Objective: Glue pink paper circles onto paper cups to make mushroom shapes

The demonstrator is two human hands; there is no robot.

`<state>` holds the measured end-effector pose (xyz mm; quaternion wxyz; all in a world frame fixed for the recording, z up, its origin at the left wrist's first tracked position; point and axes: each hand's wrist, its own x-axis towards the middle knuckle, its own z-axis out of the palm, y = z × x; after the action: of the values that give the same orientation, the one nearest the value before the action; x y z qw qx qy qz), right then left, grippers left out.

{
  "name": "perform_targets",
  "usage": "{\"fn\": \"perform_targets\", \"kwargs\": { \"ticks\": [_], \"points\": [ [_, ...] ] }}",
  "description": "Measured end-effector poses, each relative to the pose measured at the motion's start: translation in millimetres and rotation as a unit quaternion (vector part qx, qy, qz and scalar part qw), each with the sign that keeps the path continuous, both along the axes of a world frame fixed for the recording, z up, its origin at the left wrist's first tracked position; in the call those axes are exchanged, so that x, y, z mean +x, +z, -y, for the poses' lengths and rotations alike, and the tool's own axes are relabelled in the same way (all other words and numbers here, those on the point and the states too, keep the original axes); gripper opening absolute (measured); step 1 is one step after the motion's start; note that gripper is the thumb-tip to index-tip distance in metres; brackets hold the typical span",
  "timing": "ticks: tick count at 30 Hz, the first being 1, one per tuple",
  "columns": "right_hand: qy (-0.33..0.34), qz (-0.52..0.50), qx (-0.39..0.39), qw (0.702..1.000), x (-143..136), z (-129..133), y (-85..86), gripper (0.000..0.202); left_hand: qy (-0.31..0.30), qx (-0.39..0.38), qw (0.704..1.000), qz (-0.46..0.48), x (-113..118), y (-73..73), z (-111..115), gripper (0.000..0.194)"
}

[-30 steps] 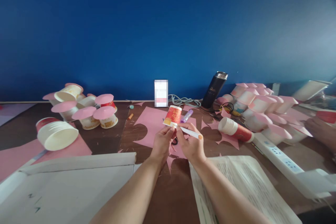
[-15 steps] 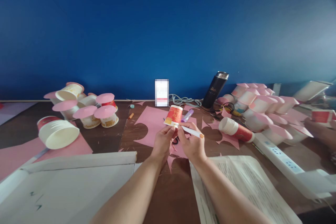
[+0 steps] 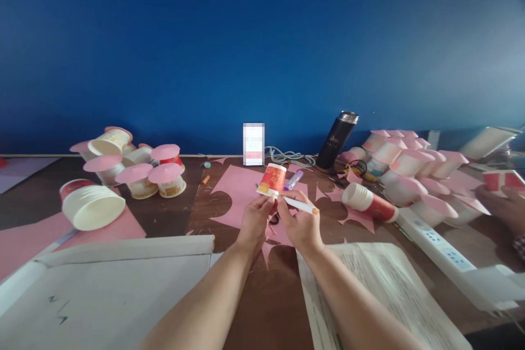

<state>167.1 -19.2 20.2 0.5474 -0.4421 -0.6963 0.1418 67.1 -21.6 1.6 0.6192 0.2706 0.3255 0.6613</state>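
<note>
My left hand point(image 3: 253, 225) is clamped on one red paper cup point(image 3: 274, 177), tilted at the centre of the frame, my fingers at its lower edge. My right hand point(image 3: 302, 224) is closed around one white marker point(image 3: 299, 205) with an orange end; its tip points at the cup's lower edge, and I cannot tell whether it touches.

Just beyond lie one purple tube point(image 3: 293, 180) and, left of centre, one small orange cap point(image 3: 205, 179). There are two nested cup stacks on their sides: one at left point(image 3: 93, 205), one right of centre point(image 3: 369, 202). At left I count at least five pink-topped cups point(image 3: 170, 187); the crowded group at right point(image 3: 404, 172) overlaps too much to count. One black flask point(image 3: 336, 142) leans right of centre, near one lit screen point(image 3: 253, 145) and looped cables point(image 3: 287, 157).

The brown wooden table point(image 3: 262, 311) bears a cut pink sheet point(image 3: 235, 186), a white box point(image 3: 123, 295) at lower left, a printed sheet point(image 3: 369, 279) and a power strip point(image 3: 430, 243) at lower right. A blue wall point(image 3: 262, 44) fills the upper frame. Another person's hand point(image 3: 502, 208) shows at the right edge.
</note>
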Motion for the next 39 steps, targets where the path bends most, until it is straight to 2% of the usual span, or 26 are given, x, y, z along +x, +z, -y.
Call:
{"fn": "perform_targets", "kwargs": {
  "ticks": [16,26,32,39],
  "points": [
    [-0.001,0.008,-0.006,1.000,0.8,0.2,-0.6,0.011,-0.009,-0.006,0.999,-0.043,0.1,-2.9,1.0,0.027],
    [0.006,-0.003,-0.015,1.000,0.9,-0.5,-1.9,0.012,-0.001,0.006,0.997,-0.081,-0.4,-10.5,-1.8,0.027],
    [-0.017,-0.003,-0.011,1.000,0.9,-0.2,-0.6,0.011,-0.005,0.004,0.998,-0.063,-0.2,-9.4,-1.4,0.025],
    [0.002,-0.008,-0.038,0.999,1.5,-2.5,-4.1,0.012,-0.004,0.005,1.000,-0.023,0.6,-7.7,-1.6,0.024]
  ]
}}
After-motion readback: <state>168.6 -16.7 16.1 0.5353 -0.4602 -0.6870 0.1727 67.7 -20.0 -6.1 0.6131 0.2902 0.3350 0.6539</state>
